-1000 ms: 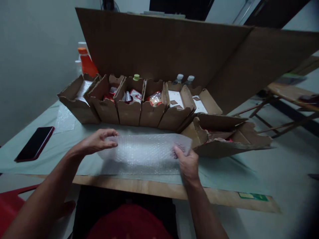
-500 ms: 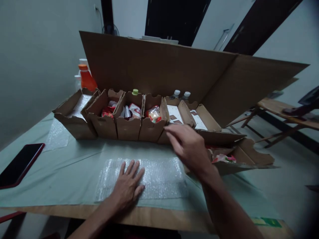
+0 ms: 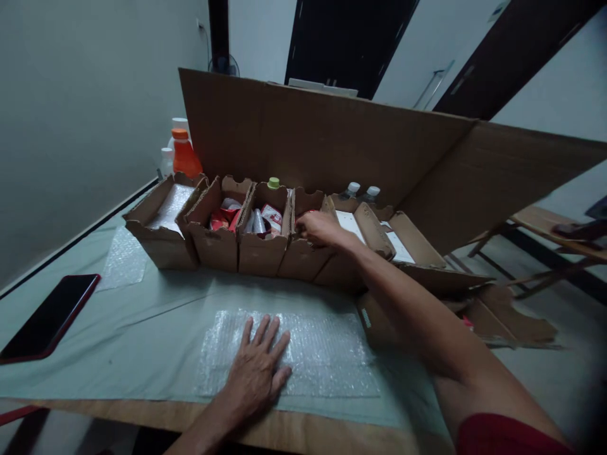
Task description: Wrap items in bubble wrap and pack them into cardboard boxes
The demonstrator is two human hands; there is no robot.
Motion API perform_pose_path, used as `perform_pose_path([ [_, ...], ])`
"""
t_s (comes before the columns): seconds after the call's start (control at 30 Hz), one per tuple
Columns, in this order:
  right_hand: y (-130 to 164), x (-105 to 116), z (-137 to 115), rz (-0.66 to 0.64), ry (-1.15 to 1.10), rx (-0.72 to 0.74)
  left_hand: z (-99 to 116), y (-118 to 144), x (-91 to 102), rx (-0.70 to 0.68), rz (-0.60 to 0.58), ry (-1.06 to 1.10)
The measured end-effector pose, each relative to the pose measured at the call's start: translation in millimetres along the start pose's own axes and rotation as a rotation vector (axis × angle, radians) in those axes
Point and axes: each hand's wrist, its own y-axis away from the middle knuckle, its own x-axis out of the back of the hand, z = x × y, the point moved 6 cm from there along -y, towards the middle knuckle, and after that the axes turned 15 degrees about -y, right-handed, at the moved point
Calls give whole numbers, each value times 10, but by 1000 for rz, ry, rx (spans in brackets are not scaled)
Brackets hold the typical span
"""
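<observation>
A sheet of bubble wrap (image 3: 322, 357) lies flat on the green table cover near the front edge. My left hand (image 3: 258, 373) presses down on it, palm flat and fingers spread. My right hand (image 3: 318, 227) reaches into the fourth cardboard box (image 3: 303, 262) of a row, fingers curled down inside it. What the fingers touch is hidden by the hand and the box wall. The neighbouring boxes (image 3: 258, 253) hold red and white packets.
A tall cardboard sheet (image 3: 332, 139) stands behind the boxes. An orange bottle (image 3: 184, 155) and small capped bottles (image 3: 360, 189) sit at the back. A dark phone (image 3: 50, 316) lies at left, more bubble wrap (image 3: 124, 262) beside it, an opened box (image 3: 497, 316) at right.
My right hand left the bubble wrap and moved forward into the fourth box. My left hand flattened onto the sheet, which now lies spread on the table.
</observation>
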Motion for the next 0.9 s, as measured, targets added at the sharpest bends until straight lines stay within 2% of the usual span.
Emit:
perform_pose_path([
  [0.03,96,161,-9,35,25,-7,-2,5,-9,-4,13,-2],
  [0.1,395,548,-82,196,-5,50,-4,19,-8,-14,74,-5],
  [0.17,829,867,-203,365,-115,168,-27,46,62,21,204,29],
  [0.23,1287,956,-315,405,-249,253,-88,98,203,132,358,173],
  [0.3,1681,829,-404,382,-328,285,-163,159,334,279,417,502],
  [0.33,1848,715,-451,383,-335,313,-175,178,366,338,375,740],
  [0.4,2135,420,-565,406,-289,427,-79,197,380,400,153,1286],
  [0.47,2374,40,-694,370,-199,587,105,232,436,393,-91,1755],
  [0.53,2580,-374,-791,238,-139,707,200,278,513,390,-181,2012],
  [0.63,2837,-847,-836,26,-156,743,173,362,458,526,-128,2075],
  [0.7,2936,-1004,-789,-33,-204,667,147,428,330,673,-95,2023],
  [0.8,2954,-1047,-580,52,-313,426,111,506,198,832,33,1903],
  [0.9,2937,-1026,-295,193,-469,177,97,546,240,815,127,1760],
])
